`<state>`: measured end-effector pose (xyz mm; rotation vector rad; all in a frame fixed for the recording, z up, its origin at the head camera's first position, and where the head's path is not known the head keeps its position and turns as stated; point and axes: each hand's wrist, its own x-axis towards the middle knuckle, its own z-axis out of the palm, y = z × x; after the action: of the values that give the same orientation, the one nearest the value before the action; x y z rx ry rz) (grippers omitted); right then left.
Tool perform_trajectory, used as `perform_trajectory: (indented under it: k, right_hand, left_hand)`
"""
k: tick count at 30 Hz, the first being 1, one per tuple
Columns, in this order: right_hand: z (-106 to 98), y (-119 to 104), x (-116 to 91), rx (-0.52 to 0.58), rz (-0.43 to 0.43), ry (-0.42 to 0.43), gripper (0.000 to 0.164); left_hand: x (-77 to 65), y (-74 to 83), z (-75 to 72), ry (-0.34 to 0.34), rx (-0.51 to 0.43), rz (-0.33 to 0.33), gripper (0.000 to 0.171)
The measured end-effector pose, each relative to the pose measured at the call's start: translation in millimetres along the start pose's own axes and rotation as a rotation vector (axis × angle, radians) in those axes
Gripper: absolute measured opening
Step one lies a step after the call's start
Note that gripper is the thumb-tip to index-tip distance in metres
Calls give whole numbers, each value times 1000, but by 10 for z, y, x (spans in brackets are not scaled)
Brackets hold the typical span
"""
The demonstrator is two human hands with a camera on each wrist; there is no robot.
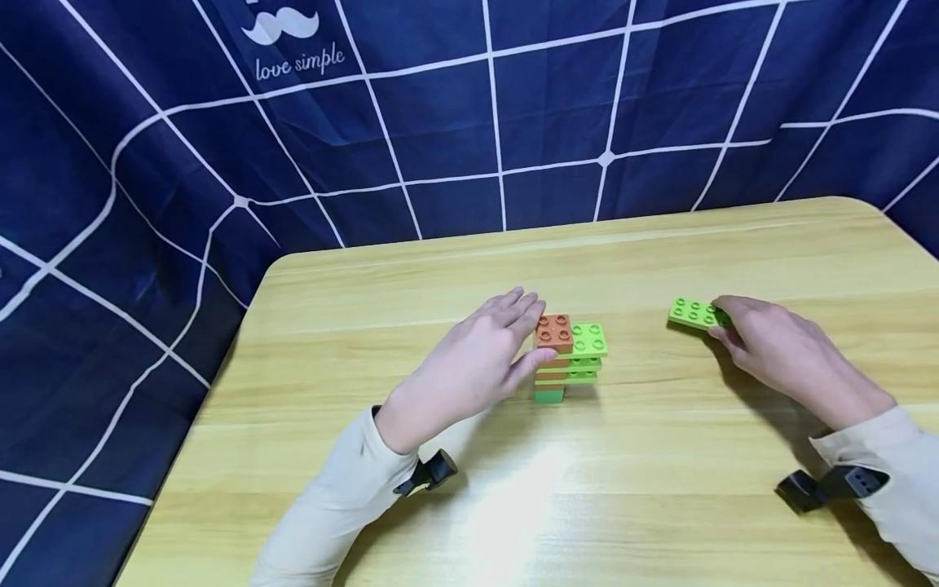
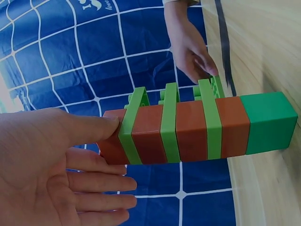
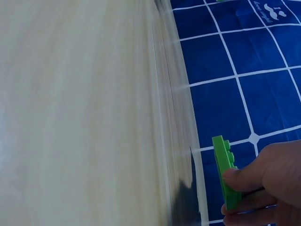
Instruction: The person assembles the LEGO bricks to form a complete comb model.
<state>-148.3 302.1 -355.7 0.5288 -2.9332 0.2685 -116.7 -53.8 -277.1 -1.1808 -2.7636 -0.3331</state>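
Observation:
A tower of toy building bricks (image 1: pixel 555 334) stands upright on the table, with a dark green brick (image 2: pixel 270 123) at its base and orange bricks alternating with thin light green plates above. The plates jut out to the right. My left hand (image 1: pixel 480 350) pinches the top orange brick (image 2: pixel 112 136) between thumb and forefinger, while its other fingers stay extended. Off to the right, my right hand (image 1: pixel 795 350) holds a loose light green plate (image 1: pixel 689 313) by its right end, studs up. In the right wrist view that plate (image 3: pixel 225 169) sits between thumb and fingers.
The wooden table (image 1: pixel 367 293) ends at the back against a dark blue curtain (image 1: pixel 440 147) with white grid lines. A small black wrist camera (image 1: pixel 433 471) sits below the left wrist, and another black camera (image 1: pixel 807 492) below the right.

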Motion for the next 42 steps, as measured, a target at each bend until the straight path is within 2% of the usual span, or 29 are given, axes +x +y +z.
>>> perform_trajectory:
  k: [11, 15, 21, 33, 42]
  right_hand:
    - [-37, -57, 71, 1, -44, 45, 22]
    - [-70, -89, 118, -4, -84, 72, 23]
    - [-112, -143, 144, -9, -99, 79, 24]
    - [-202, -258, 228, -1, -152, 141, 28]
    - [-222, -289, 273, 14, -154, 122, 28]
  left_hand:
    - [8, 2, 20, 13, 18, 8, 53]
    - [21, 7, 27, 20, 37, 13, 53]
    - [61, 10, 29, 17, 53, 20, 53]
    - [59, -5, -4, 17, 7, -1, 53]
    - [83, -16, -5, 25, -7, 0, 52]
